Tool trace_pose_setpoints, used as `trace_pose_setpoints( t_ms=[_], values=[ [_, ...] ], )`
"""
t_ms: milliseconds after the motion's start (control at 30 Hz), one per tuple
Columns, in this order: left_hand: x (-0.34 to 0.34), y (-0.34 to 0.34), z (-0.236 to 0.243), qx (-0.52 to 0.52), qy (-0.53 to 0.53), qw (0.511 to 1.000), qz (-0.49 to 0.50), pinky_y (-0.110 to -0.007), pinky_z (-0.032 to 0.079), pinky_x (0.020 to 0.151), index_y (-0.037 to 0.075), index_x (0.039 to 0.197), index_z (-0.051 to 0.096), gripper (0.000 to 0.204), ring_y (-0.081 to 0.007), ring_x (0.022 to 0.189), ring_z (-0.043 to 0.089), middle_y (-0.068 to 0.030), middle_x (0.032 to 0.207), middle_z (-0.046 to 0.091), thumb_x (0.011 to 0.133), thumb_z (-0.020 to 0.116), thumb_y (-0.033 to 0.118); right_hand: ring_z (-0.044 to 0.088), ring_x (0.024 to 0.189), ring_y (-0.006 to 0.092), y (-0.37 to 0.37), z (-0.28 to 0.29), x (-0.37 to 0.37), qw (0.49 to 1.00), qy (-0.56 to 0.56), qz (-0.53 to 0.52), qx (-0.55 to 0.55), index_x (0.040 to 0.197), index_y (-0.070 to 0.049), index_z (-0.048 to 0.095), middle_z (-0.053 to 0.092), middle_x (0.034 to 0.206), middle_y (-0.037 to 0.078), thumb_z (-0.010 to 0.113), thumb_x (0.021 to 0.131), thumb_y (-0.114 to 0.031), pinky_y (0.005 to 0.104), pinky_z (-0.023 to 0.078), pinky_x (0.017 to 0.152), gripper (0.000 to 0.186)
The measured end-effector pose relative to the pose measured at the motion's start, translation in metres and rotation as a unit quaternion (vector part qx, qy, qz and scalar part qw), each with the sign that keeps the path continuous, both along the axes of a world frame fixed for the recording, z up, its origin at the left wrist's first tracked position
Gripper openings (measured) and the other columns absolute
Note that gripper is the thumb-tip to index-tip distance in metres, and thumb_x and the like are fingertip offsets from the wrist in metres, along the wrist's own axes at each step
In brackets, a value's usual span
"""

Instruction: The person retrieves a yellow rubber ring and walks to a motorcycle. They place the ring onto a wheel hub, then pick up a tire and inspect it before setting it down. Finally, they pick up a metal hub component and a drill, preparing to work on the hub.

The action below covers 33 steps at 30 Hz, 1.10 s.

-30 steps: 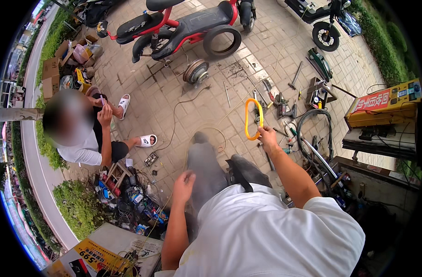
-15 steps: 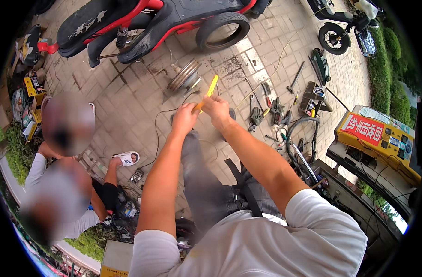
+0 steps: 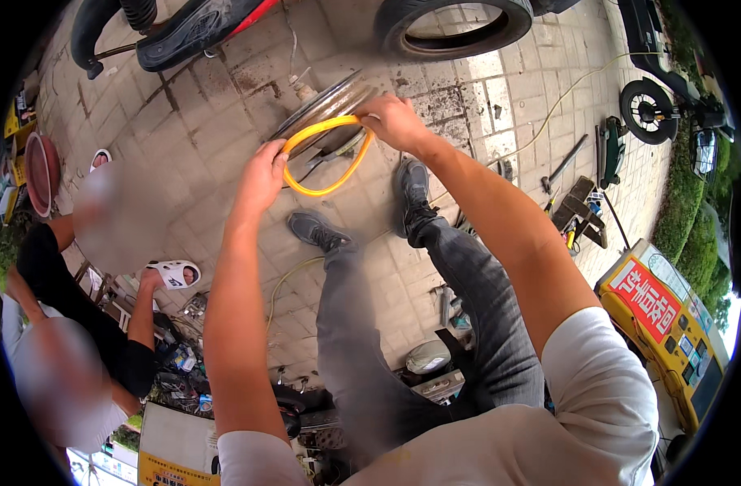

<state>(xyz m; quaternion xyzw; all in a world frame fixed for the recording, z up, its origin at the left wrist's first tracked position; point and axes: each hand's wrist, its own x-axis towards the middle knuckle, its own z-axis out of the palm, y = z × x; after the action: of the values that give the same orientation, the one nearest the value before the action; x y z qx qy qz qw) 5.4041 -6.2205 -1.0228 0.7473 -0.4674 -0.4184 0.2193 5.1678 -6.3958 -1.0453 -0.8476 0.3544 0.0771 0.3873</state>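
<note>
My left hand (image 3: pixel 261 176) and my right hand (image 3: pixel 396 125) hold a flexible yellow ring-shaped band (image 3: pixel 318 125) between them, closed on its opposite sides. The band is spread into an oval loop. Behind and below it lies a worn metal wheel rim (image 3: pixel 348 93) on the paving; I cannot tell whether the band touches it. Part of the rim shows through the loop, and my right hand covers some of its edge. A black tyre (image 3: pixel 459 49) lies beyond, to the right of the rim.
A red and black vehicle (image 3: pixel 216 28) stands at the far left. To the right are a hammer (image 3: pixel 566 162), a tool tray (image 3: pixel 581 212) and a yellow machine (image 3: pixel 670 324). Another person's slippered foot (image 3: pixel 174 275) is at the left. My shoes (image 3: pixel 318 229) stand near the rim.
My hands have moved apart, and the yellow band has gone from a narrow strip to a spread loop. It is now over the wheel rim. The view has shifted closer to the rim and tyre.
</note>
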Motion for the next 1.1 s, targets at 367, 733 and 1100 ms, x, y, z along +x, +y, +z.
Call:
trace_pose_setpoints(
  t_ms=[367,733,1100],
  values=[
    [0.002,-0.001,-0.055,-0.082,-0.066,0.994,-0.041,-0.036,0.05,0.075,0.0,0.11,0.062,0.025,-0.0328,0.087,0.063,-0.0163,0.1,0.064,0.088,0.065,0.011,0.06,0.083,0.0328,-0.021,-0.021,-0.008,0.981,-0.162,0.079,-0.075,0.095,-0.002,0.052,0.058,0.091,0.012,0.069,0.08,-0.007,0.0405,0.049,0.074,0.023],
    [-0.017,0.01,-0.07,-0.149,-0.199,0.969,0.008,-0.037,0.05,0.067,0.002,0.096,0.064,0.022,-0.0317,0.078,0.061,-0.0115,0.093,0.063,0.081,0.072,0.016,0.06,0.094,0.0294,-0.079,-0.056,-0.012,0.968,-0.206,0.137,0.041,0.105,0.001,0.063,0.061,0.103,0.013,0.067,0.082,0.0,0.0375,0.049,0.084,0.023],
    [-0.007,0.003,-0.067,-0.082,-0.127,0.987,0.056,-0.039,0.044,0.079,0.0,0.085,0.062,0.022,-0.0303,0.086,0.054,-0.0123,0.085,0.059,0.072,0.077,0.009,0.06,0.093,0.0293,-0.068,-0.093,-0.01,0.909,-0.327,0.15,-0.21,0.101,-0.002,0.066,0.062,0.098,0.01,0.07,0.076,0.004,0.0358,0.051,0.08,0.026]
  ],
)
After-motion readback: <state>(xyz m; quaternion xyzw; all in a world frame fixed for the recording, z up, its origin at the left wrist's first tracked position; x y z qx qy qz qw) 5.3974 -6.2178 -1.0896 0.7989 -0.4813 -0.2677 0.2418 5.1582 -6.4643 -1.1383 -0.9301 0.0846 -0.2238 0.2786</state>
